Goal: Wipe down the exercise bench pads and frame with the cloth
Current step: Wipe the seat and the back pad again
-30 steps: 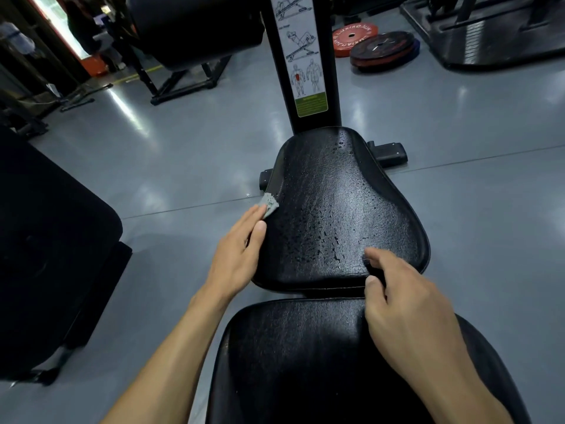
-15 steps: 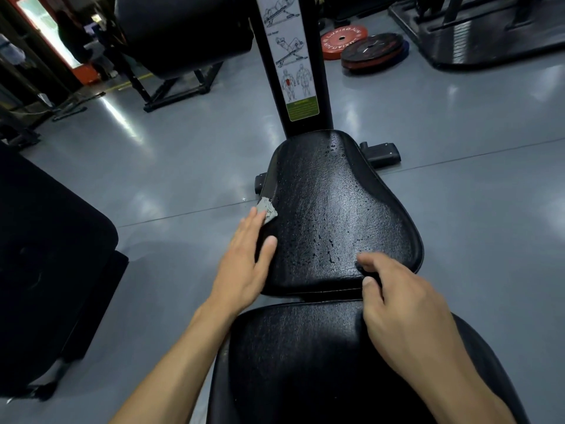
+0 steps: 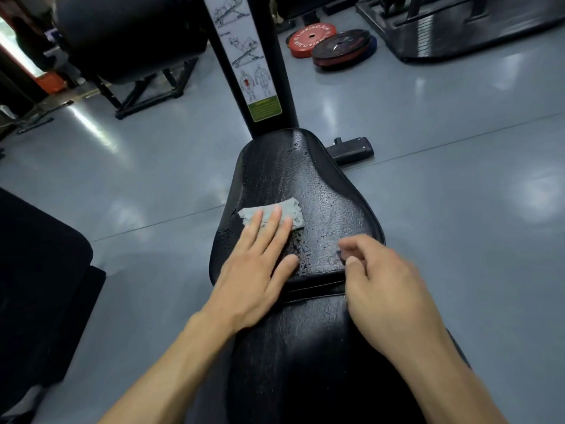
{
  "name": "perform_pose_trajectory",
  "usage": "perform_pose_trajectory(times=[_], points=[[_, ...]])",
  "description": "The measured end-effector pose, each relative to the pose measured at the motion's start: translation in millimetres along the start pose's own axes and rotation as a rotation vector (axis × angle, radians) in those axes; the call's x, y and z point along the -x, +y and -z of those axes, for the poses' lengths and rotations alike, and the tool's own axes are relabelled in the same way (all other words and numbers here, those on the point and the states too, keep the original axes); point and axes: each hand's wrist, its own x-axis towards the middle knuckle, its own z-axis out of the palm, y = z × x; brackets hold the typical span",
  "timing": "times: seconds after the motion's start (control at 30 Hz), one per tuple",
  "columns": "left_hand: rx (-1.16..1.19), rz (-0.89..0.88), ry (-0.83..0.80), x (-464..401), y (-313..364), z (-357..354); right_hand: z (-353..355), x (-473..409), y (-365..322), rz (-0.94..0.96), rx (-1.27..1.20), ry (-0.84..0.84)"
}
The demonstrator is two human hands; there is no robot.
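A black bench seat pad (image 3: 318,191), wet with droplets, lies in front of me, and the back pad (image 3: 305,362) runs toward me below it. My left hand (image 3: 253,270) lies flat on the seat pad with its fingers pressing a small grey cloth (image 3: 275,214) against the pad's left middle. My right hand (image 3: 388,289) rests on the seat pad's near right edge, fingers curled over the gap between the pads. The black upright frame post (image 3: 260,65) with an instruction sticker rises beyond the seat.
Grey gym floor surrounds the bench. A black padded bench (image 3: 39,280) stands at the left. Red and black weight plates (image 3: 330,45) lie on the floor at the back right, next to a black platform (image 3: 458,32). Another black machine (image 3: 128,41) stands at the back left.
My left hand has slid with the cloth from the seat pad's left edge onto its top surface. My right hand stays at the near right edge.
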Motion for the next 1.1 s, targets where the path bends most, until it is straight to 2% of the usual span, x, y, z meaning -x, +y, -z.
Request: perform_pose_trajectory(times=[0.03,0.13,0.23,0.33,0.4,0.43,0.57,0.7,0.77,0.9,1.1], points=[[0.005,-0.037,-0.015,-3,11,-1,4,-2,1,-0.024,-0.036,0.023],[-0.07,-0.341,-0.087,7,42,-5,13,-12,7,-0.081,-0.189,0.101],[-0.171,-0.512,-0.135,-3,29,3,23,-17,10,-0.103,-0.321,0.153],[-0.182,-0.386,-0.091,-34,11,10,28,-19,13,-0.098,-0.427,0.21],[-0.127,-0.27,-0.061,-43,18,10,31,-20,13,-0.112,-0.51,0.234],[-0.114,-0.272,-0.06,-41,27,8,34,-21,14,-0.117,-0.564,0.246],[-0.191,-0.589,-0.139,-20,54,3,53,-25,22,-0.176,-0.861,0.287],[-0.328,-0.78,-0.211,-29,41,13,64,-23,25,-0.239,-0.972,0.257],[-0.359,-0.774,-0.203,-51,33,21,64,-23,26,-0.239,-0.974,0.256],[-0.266,-0.582,-0.157,-75,43,24,64,-24,27,-0.23,-0.956,0.266],[-0.231,-0.706,-0.205,-11,49,15,61,-29,28,-0.234,-0.969,0.264]])
